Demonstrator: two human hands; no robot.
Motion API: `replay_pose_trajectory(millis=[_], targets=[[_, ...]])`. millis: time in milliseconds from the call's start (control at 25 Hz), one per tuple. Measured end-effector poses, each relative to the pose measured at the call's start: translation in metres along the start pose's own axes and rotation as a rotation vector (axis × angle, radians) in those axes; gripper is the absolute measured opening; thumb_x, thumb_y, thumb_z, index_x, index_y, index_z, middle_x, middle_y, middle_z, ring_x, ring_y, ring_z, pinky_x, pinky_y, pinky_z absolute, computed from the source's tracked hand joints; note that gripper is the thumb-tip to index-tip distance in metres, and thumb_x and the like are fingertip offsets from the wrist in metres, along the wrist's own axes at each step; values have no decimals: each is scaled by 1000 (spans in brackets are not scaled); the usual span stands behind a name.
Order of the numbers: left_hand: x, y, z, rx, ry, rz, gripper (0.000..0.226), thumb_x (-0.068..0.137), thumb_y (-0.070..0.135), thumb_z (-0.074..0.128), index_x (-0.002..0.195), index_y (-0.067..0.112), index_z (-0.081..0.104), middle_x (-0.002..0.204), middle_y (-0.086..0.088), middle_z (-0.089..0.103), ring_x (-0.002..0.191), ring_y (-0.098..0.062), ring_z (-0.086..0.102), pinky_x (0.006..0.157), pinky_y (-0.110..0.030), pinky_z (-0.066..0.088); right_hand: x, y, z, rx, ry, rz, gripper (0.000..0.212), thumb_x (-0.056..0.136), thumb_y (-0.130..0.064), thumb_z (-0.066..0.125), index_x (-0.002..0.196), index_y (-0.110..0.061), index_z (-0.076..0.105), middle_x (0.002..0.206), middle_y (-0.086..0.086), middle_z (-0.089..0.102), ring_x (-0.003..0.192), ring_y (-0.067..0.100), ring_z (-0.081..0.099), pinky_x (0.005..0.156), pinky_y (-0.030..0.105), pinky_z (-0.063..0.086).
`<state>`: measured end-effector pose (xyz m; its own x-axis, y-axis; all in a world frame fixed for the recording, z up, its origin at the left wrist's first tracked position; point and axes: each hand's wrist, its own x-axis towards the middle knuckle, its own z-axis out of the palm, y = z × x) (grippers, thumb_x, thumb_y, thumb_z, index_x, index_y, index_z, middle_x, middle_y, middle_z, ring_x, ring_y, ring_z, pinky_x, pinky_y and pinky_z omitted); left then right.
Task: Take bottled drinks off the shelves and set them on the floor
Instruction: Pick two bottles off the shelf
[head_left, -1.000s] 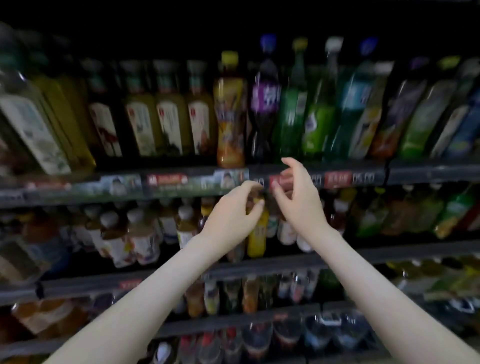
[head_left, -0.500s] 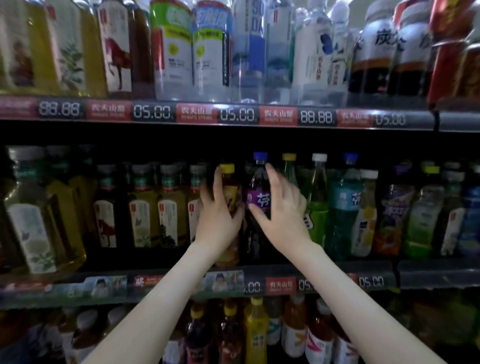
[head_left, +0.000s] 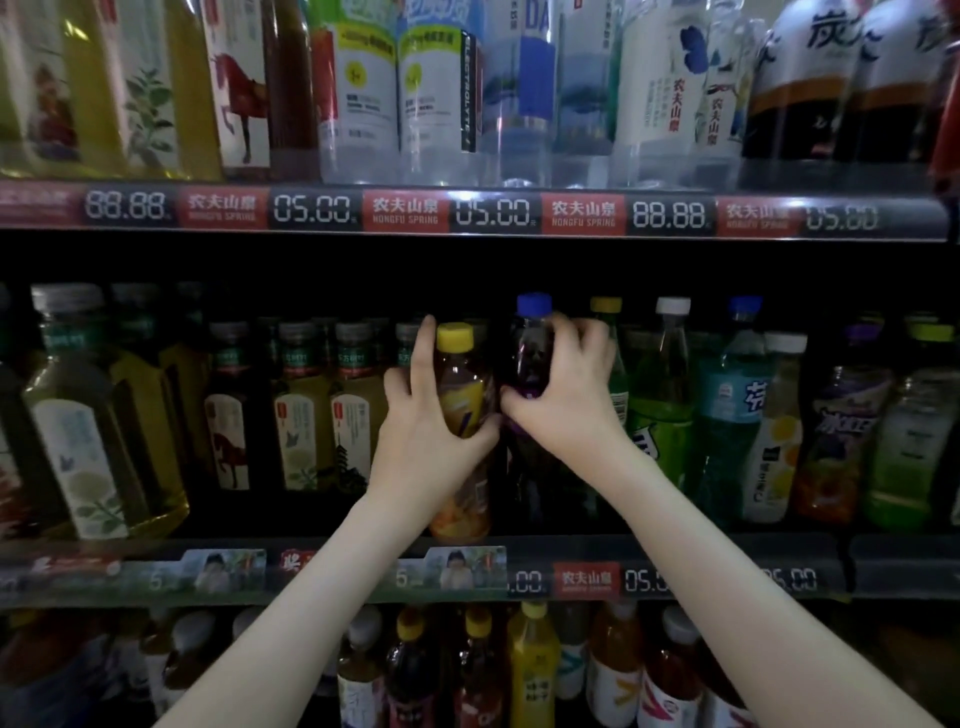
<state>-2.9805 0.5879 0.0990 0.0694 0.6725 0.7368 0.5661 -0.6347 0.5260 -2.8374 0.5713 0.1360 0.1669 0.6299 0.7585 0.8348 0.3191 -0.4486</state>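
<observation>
On the middle shelf (head_left: 727, 566) stand two bottles side by side at the centre. My left hand (head_left: 426, 431) grips the amber bottle with the yellow cap (head_left: 460, 384), thumb in front and fingers behind it. My right hand (head_left: 566, 395) grips the dark purple bottle with the blue cap (head_left: 532, 348) around its upper body. Both bottles stand upright with their bases on the shelf. The lower part of the purple bottle is in shadow behind my wrist.
Green and blue soda bottles (head_left: 660, 415) crowd the right of the purple one; tea bottles (head_left: 301, 415) fill the left. The upper shelf edge with price tags (head_left: 493, 213) hangs just above the caps. Below, another shelf holds several small bottles (head_left: 530, 670).
The view tilted up from the lower shelf to the middle one. Both hands rose and closed round the yellow-capped and blue-capped bottles, which they only touched half a second ago.
</observation>
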Motion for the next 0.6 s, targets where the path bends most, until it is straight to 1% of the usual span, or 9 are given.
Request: replay_pose_trajectory(millis=[80,120,160,200,280,360,440,520,600], targets=[[-6,-2,-12,112,10,15,92,75,51,70,147,30,16,125,-2,36,98,-18,50,71,-22,37,-9,-4,-16,102,-45,0,76,74,-20,77,135,-16,33,125,2,34,120,15,33,98,16,24],[-7,-5,-17,129,5,16,88,74,52,70,144,28,22,124,0,41,101,-18,50,73,-23,38,-13,-6,-23,168,-88,20,72,75,-21,77,131,-21,33,118,-4,42,111,9,43,90,9,30],[-8,-7,-23,98,-16,12,84,73,52,72,140,31,25,120,2,48,102,-16,52,75,-25,41,-17,-10,-29,236,-125,44,64,77,-22,77,125,-26,34,108,-10,50,99,3,52,79,5,37],[-11,-8,-27,22,-47,4,79,72,50,74,135,34,28,116,4,54,102,-15,55,77,-25,44,-22,-12,-33,299,-131,60,54,79,-24,76,117,-28,38,98,-11,56,88,0,56,71,5,40],[-18,-7,-29,-142,-74,-3,74,71,43,78,129,38,32,112,9,59,102,-11,58,81,-23,47,-32,-18,-32,409,-29,65,32,83,-25,73,103,-22,49,83,-4,61,76,4,59,71,14,44],[-29,-6,-29,-213,-67,22,74,72,39,79,131,39,34,113,11,60,105,-9,58,86,-24,49,-42,-25,-27,480,105,91,18,86,-19,70,95,-14,55,79,2,62,73,8,58,73,18,44],[-35,-5,-30,-233,-26,104,73,74,38,78,133,36,36,115,11,59,108,-9,58,88,-24,49,-50,-30,-26,545,241,128,15,87,-14,67,93,-8,55,76,3,58,69,7,55,72,17,44],[-33,0,-40,-259,36,195,72,74,38,77,134,31,37,118,9,59,110,-9,58,89,-23,50,-54,-38,-39,583,361,140,13,89,-13,65,93,-7,54,76,-2,55,68,4,53,73,14,43],[-34,10,-55,-283,99,276,73,73,37,77,133,27,37,119,4,60,108,-10,58,86,-19,50,-60,-50,-61,519,416,109,10,92,-14,62,93,-8,55,76,-3,55,70,3,52,74,14,43]])
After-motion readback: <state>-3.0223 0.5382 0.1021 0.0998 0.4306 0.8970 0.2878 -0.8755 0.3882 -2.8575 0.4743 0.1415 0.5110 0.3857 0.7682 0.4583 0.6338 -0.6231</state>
